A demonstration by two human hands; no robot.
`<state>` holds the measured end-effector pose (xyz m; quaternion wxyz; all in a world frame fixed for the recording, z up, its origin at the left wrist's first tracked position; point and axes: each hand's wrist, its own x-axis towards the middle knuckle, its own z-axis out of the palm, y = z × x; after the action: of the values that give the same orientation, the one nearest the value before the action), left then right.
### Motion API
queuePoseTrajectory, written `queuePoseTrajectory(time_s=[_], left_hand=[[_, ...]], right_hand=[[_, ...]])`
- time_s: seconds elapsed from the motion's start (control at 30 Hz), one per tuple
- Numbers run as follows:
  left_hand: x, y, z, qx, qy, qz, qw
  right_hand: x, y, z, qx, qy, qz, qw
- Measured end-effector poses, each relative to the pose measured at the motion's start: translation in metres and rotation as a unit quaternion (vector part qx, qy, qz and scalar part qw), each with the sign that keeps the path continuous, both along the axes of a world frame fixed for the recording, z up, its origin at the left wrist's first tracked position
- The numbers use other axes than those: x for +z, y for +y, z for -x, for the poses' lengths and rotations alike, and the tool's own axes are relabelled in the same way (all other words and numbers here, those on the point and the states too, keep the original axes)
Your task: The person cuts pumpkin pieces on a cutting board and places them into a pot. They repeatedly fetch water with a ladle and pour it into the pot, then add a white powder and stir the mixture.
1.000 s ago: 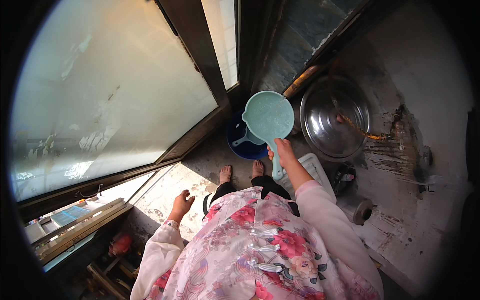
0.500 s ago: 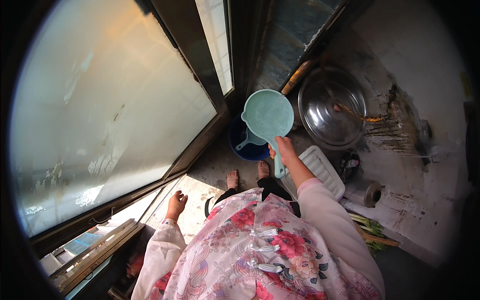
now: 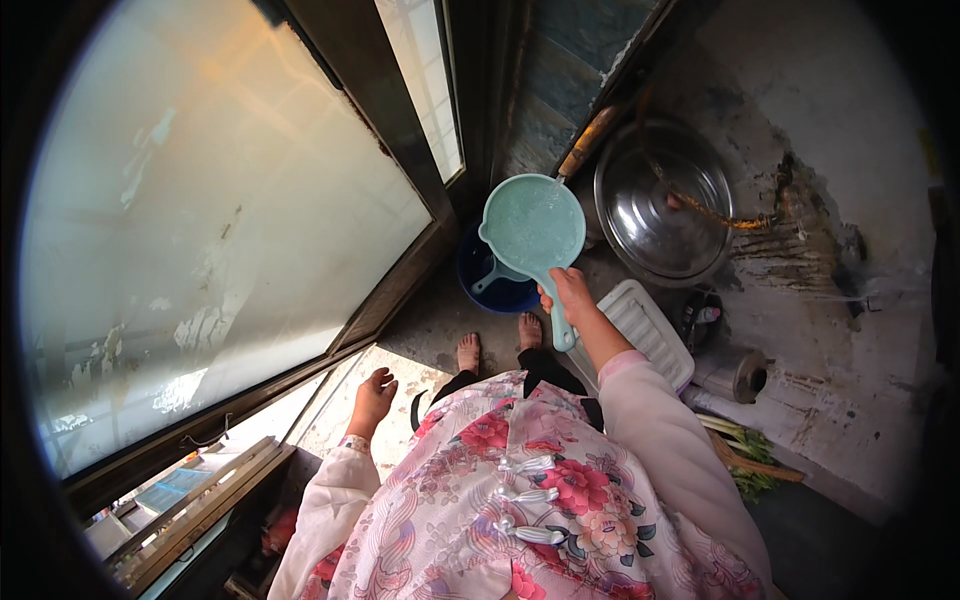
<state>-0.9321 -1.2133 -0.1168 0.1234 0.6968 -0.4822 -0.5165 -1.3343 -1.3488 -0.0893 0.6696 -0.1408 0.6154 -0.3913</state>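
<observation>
A pale green plastic water dipper [image 3: 533,222] with a pouring lip is held out ahead of me. My right hand [image 3: 568,300] is closed round its handle. Bubbly water seems to lie in the bowl, whose far rim is beside the end of a rusty yellow pipe [image 3: 590,145]. Underneath stands a dark blue basin [image 3: 512,297], partly hidden by the dipper, with a second dipper [image 3: 495,273] in it. My left hand [image 3: 373,398] hangs low on the left, holding nothing, its fingers loosely bent and apart.
A large shiny metal lid [image 3: 650,235] leans at the right, near a stained wall. Closer are a white ridged plastic lid [image 3: 645,335], a grey cylinder [image 3: 725,372] and leafy green vegetables [image 3: 745,450]. A frosted glass door [image 3: 230,230] fills the left side.
The dipper has shifted slightly left and away from me in my right hand, and its contents look bubblier. My left hand has moved a little to the right and its fingers have loosened.
</observation>
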Motion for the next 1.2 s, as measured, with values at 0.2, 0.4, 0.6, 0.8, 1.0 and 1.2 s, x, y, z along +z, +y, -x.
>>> queuePoseTrajectory(time_s=[0.2, 0.4, 0.6, 0.8, 1.0, 1.2], left_hand=[[0.146, -0.133, 0.138, -0.139, 0.075, 0.299, 0.941], [0.295, -0.256, 0.393, -0.387, 0.088, 0.63, 0.668], [0.265, -0.239, 0.646, -0.5, 0.081, 0.693, 0.513], [0.223, -0.228, 0.737, -0.637, -0.047, 0.625, 0.449], [0.231, -0.235, 0.718, -0.733, -0.072, 0.563, 0.375], [0.237, -0.262, 0.648, -0.74, -0.173, 0.519, 0.391]], right_hand=[[0.005, 0.004, 0.006, 0.016, -0.001, 0.009, 1.0], [0.001, 0.003, 0.034, 0.045, 0.013, -0.003, 0.999], [-0.034, -0.004, 0.044, 0.095, -0.006, 0.128, 0.987], [-0.055, 0.0, 0.06, 0.161, 0.01, 0.112, 0.981], [-0.087, 0.013, 0.078, 0.141, 0.095, 0.155, 0.973], [-0.015, 0.012, 0.102, 0.097, 0.105, 0.031, 0.989]])
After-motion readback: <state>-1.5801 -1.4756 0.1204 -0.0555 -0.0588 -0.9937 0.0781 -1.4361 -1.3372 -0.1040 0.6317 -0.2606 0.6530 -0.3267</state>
